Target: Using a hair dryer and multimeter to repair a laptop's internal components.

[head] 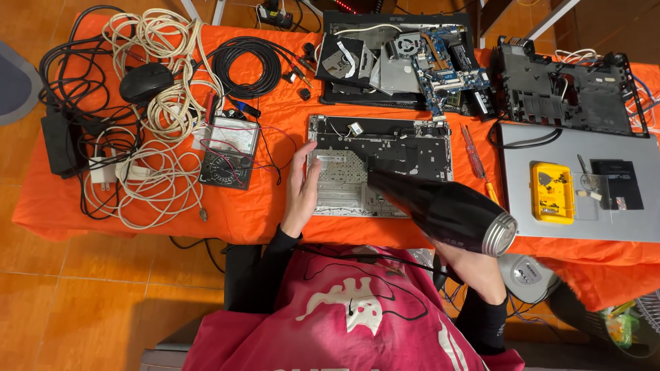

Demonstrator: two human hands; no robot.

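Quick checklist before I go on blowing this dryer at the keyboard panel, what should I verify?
1. Left hand steadying the keyboard panel at its left edge: ok.
2. Right hand gripping the black hair dryer: ok.
3. Nozzle aimed at the panel: ok.
4. Left fingers out of the air stream: cannot tell.
5. Red screwdriver off the panel: ok.
6. Dryer switched on: cannot tell.

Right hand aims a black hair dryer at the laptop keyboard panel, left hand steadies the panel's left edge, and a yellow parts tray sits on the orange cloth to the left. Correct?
Not quite: the head view shows the yellow parts tray on the grey laptop lid to the right. The rest holds.
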